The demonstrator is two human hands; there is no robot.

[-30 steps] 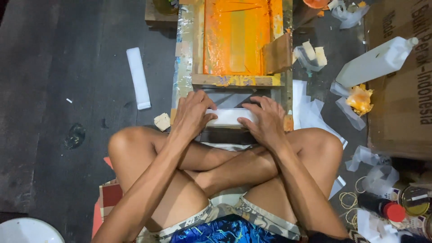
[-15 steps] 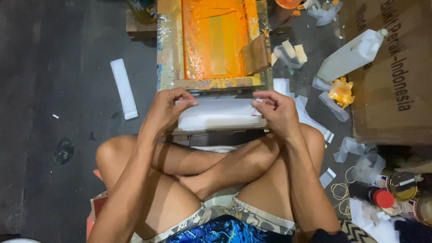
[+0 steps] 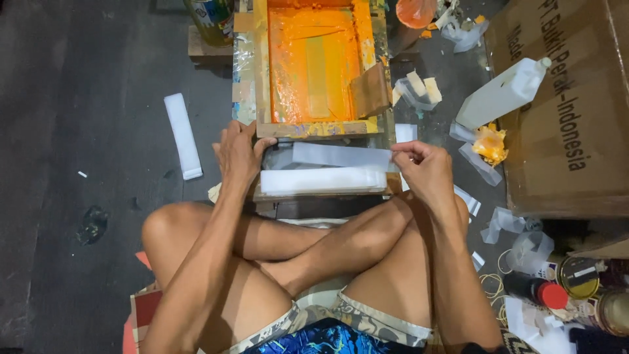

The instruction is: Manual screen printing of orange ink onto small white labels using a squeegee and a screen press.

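1. Head view: I sit cross-legged on a dark floor (image 3: 85,98). A wooden frame (image 3: 314,128) smeared with orange ink lies ahead of me, a cardboard box (image 3: 570,131) at the right, a white jug (image 3: 501,98) leaning on it.
2. A white strip (image 3: 182,134) lies alone on the floor to the left; scraps and small jars crowd the right edge.
3. My left hand (image 3: 237,157) rests flat, grip open, on the frame's near corner, beside the stack (image 3: 321,181) of white strips.
4. My right hand (image 3: 426,172) pinches the end of a clear sheet (image 3: 341,156), grip narrow, just above the stack.
5. What carries the stack is mostly hidden; the frame's far end is cut off.
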